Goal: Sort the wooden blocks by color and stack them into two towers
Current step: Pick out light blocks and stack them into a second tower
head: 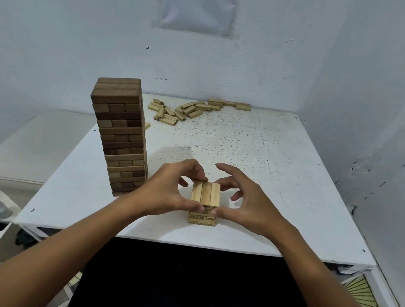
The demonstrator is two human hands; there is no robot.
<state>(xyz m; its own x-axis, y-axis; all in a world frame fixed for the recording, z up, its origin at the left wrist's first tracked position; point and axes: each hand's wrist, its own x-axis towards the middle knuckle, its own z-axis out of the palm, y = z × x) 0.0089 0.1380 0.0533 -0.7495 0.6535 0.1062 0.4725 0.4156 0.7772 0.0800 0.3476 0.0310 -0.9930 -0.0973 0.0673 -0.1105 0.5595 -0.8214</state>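
Head view, light tower (205,199) between left hand (169,190), right hand (246,203)

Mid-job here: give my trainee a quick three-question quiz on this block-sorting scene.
1. True or false: the dark tower is taller than the light tower.
2. Where do the loose light blocks lie? A) at the table's far edge B) on the floor
3. What do both hands (left, right) touch?

Key: 1 true. 2 A. 3 the light tower's top layer.
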